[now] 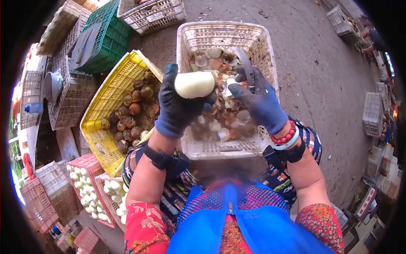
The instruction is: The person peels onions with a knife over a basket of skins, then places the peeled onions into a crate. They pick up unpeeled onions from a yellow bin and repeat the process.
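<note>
A pale peeled onion [194, 85] is held in my left hand [179, 101], which wears a dark blue glove with the thumb up beside it. My right hand [262, 99], gloved too, has its fingers wrapped round a knife [244, 63] whose curved blade points up and left. A bit of white peel shows by the right fingertips. Both hands are above a white crate [224, 150] holding onion skins and scraps [224, 110]. To the left, a yellow crate [99, 122] holds unpeeled brown onions [131, 116].
Peeled white onions fill a pink crate [91, 167] at the lower left, with another crate of them beside it. A green crate [112, 40] and stacked white crates stand at the upper left. More crates [373, 114] and a person's arm [368, 50] are on the right.
</note>
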Demonstrator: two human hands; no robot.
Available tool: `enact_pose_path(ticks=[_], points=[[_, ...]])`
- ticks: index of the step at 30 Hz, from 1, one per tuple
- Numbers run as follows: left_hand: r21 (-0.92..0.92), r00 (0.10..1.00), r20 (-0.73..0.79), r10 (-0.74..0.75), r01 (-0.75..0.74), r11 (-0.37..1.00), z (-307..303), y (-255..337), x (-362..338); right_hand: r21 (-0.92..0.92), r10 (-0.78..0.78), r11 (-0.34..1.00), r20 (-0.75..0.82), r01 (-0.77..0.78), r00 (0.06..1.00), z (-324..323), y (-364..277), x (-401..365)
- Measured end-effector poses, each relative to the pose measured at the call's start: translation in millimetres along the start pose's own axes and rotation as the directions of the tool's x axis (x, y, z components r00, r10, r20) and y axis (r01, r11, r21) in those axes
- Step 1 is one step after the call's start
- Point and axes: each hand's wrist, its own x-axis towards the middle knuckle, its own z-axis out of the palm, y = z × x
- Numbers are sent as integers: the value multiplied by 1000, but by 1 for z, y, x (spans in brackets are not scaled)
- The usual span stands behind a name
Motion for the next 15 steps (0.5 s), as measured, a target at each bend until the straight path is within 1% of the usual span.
enact_pose_path(ticks=[1, 2, 3, 4, 5, 6, 8, 9, 10, 12, 14, 15], points=[[-15, 999, -32, 0, -1, 1000, 2, -4, -1, 136, 47, 989, 55, -54, 997, -3, -11, -3], [-28, 998, -64, -4, 2, 1000, 4, -8, -2, 217, 63, 972, 104, -84, 993, 1, -13, -3], [29, 997, -81, 0, 3, 1000, 6, -6, -4, 294, 79, 948, 152, -121, 985, 5, -17, -2], [82, 995, -98, -1, 9, 997, 8, -7, -6, 314, 74, 940, 189, -132, 979, 10, -16, -2], [121, 994, -105, -5, 17, 992, 10, -13, -5, 329, 57, 936, 215, -127, 975, 9, -15, -3], [-9, 988, -156, -11, 10, 1000, 15, -20, -4, 345, 39, 930, 242, -124, 969, 9, -14, -4], [33, 997, -65, -31, 33, 999, 2, -20, -3, 382, -2, 917, 293, -115, 956, 8, -11, -3], [54, 999, -21, -42, 43, 998, -3, -20, -3, 374, -22, 923, 288, -91, 957, 8, -8, -3], [46, 999, -34, -36, 38, 998, -6, -22, -2, 365, -42, 929, 282, -67, 958, 8, -6, -3], [37, 998, -57, -26, 28, 999, -9, -27, 1, 284, -87, 959, 210, 25, 974, 13, -2, -3], [28, 997, -81, -17, 20, 999, -9, -31, 3, 284, 12, 955, 236, -81, 972, 11, -7, -3], [24, 996, -93, -12, 15, 1000, -9, -32, 4, 288, 25, 953, 241, -96, 970, 12, -8, -3]])
